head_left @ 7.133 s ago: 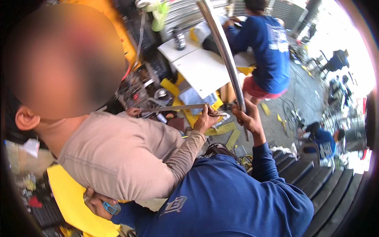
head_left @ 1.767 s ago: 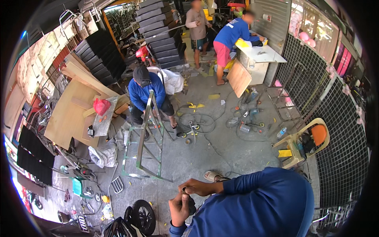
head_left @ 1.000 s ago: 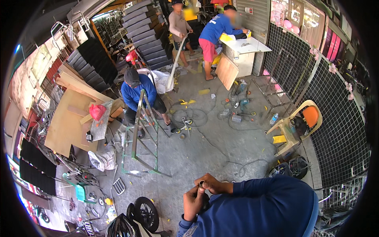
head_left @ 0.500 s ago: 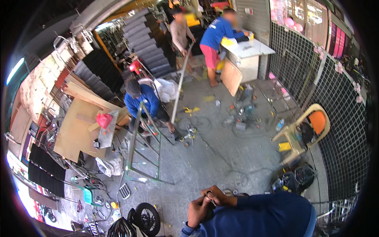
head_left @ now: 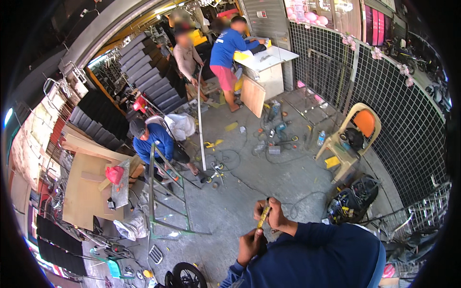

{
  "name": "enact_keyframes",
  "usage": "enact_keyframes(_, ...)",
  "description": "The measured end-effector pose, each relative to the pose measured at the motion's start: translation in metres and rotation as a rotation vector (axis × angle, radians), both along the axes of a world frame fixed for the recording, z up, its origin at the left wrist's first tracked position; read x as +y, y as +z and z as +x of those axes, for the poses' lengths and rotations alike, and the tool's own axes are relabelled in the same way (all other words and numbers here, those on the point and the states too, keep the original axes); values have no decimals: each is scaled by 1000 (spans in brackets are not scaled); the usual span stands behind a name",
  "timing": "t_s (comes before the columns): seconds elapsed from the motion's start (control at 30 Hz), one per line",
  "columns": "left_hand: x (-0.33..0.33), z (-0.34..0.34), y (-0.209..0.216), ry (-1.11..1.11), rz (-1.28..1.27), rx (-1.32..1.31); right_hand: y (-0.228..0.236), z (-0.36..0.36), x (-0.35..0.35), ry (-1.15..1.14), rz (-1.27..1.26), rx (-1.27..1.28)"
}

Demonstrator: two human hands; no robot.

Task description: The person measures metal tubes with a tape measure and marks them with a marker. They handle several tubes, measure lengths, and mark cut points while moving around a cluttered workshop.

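Note:
Just in front of my chest, both hands are closed on a measuring tape (head_left: pixel 262 221), whose short yellow blade shows slanting between them. My left hand (head_left: pixel 250 246) grips its lower end, with the fingers curled. My right hand (head_left: pixel 275 214) pinches the upper end, a little farther away. The tape's case is not clearly visible, so I cannot tell which hand covers it. My dark blue sleeves come in at the lower right.
A person sits by a green metal frame (head_left: pixel 152 201) at left. Another holds a long pale strip (head_left: pixel 201 125); a third leans over a white-topped table (head_left: pixel 273 57). Power tools (head_left: pixel 281 127) and cables lie on the floor. At right are a plastic chair (head_left: pixel 334 149) and an open tool bag (head_left: pixel 343 204).
My hands have drawn apart, and the yellow blade now shows between them. My right hand moved up and away. The surroundings have shifted left in view, and the distant pale strip stands more upright.

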State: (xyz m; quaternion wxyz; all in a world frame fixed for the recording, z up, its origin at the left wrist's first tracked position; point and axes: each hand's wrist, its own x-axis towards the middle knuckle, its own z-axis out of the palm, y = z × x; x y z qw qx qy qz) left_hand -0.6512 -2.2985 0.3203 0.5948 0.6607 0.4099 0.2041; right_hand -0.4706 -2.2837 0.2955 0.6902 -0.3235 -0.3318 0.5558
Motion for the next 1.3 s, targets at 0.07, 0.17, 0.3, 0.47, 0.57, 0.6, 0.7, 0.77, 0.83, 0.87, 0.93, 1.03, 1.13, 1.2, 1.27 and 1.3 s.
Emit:
enact_keyframes(0.07,-1,-12,-2,-58,-98,-1,14,-15,-12,-110,-77,-51)
enact_keyframes(0.17,-5,-28,-4,-156,-74,-144,40,-31,-26,-174,-143,73)
enact_keyframes(0.3,-22,-44,-18,-200,-19,-163,73,-21,-45,-203,-175,315)
enact_keyframes(0.47,-43,-57,-44,-210,35,-233,112,4,-77,-338,-62,379)
enact_keyframes(0.57,-50,-61,-54,-234,84,-128,126,8,-91,-475,-110,334)
enact_keyframes(0.6,-52,-62,-55,-231,115,-124,128,9,-94,-475,-130,356)
enact_keyframes(0.7,-53,-60,-53,-204,81,-103,131,16,-95,-436,-129,353)
enact_keyframes(0.77,-51,-56,-50,-178,56,-153,128,24,-90,-366,-109,375)
enact_keyframes(0.83,-48,-50,-48,-140,4,-93,125,36,-81,-296,-81,391)
enact_keyframes(0.87,-46,-46,-47,-112,-15,-43,125,44,-74,-286,-95,393)
enact_keyframes(0.93,-45,-36,-47,-71,-18,-42,123,56,-61,-249,-87,406)
enact_keyframes(1.03,-47,-18,-53,8,-24,6,115,70,-46,-202,-145,421)
enact_keyframes(1.13,-54,1,-67,76,1,30,101,79,-37,-150,-143,370)
enact_keyframes(1.2,-58,9,-75,136,-35,109,94,85,-33,-145,-151,353)
enact_keyframes(1.27,-61,14,-82,174,-54,149,92,97,-33,-172,-214,337)
enact_keyframes(1.3,-61,16,-85,162,-43,108,94,106,-33,-175,-200,325)
